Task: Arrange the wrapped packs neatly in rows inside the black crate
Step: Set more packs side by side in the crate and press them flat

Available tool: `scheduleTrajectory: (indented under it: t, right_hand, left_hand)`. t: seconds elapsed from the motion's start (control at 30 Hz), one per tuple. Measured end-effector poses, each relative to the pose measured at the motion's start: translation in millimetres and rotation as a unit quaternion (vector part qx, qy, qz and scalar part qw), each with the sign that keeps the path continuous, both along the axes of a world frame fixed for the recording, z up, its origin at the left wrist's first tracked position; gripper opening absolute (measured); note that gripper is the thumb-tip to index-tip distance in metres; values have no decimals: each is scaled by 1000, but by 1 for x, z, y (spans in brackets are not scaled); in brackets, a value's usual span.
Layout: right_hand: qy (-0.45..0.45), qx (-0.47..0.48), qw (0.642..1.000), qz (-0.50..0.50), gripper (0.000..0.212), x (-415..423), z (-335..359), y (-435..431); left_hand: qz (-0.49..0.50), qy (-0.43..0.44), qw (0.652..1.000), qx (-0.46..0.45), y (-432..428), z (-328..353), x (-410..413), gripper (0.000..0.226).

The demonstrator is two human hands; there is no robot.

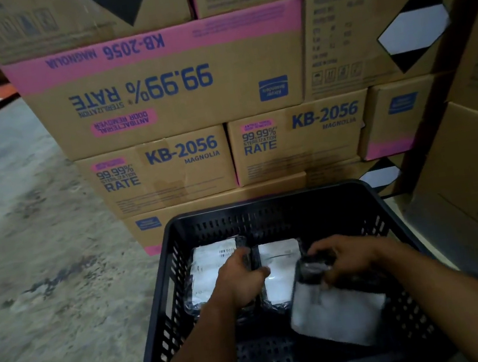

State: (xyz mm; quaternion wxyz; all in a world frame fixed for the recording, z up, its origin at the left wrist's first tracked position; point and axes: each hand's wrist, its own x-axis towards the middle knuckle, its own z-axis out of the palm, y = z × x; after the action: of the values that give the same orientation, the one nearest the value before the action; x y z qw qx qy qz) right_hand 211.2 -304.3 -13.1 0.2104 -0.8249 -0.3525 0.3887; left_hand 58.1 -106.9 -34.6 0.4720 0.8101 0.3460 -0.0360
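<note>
Pinching a tilted wrapped pack [338, 311] at 4 o'clock in the black crate [166, 284], right hand [349, 260]; left hand [242, 276] curled, pressing two flat packs [278, 268] at 12 o'clock.

Dim warehouse light, far left aisle dark, soft glare on the white wrapped packs [279, 271] in the shadowed black crate [168, 299], both hands [240, 283] motion-blurred, cardboard cartons [163, 99] bowed by wide-angle distortion, edge print soft
</note>
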Motion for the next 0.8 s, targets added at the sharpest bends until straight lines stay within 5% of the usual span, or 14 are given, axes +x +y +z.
scheduleTrajectory:
  t: [0.2, 0.3, 0.53, 0.8]
  right_hand:
    - [165, 230, 944, -167, 42, 15, 43, 21]
    - [221, 304, 895, -241, 43, 6, 31, 32]
    - [240, 321, 878, -262, 79, -16, -9, 43]
    - [166, 270, 869, -380, 82, 14, -52, 11]
  left_hand:
    - [76, -71, 958, -268, 9, 15, 1, 42]
    - [118, -118, 939, -302, 18, 18, -2, 42]
    - [209, -197, 938, -195, 23, 19, 2, 47]
    - [81, -43, 985, 144, 38, -17, -9, 74]
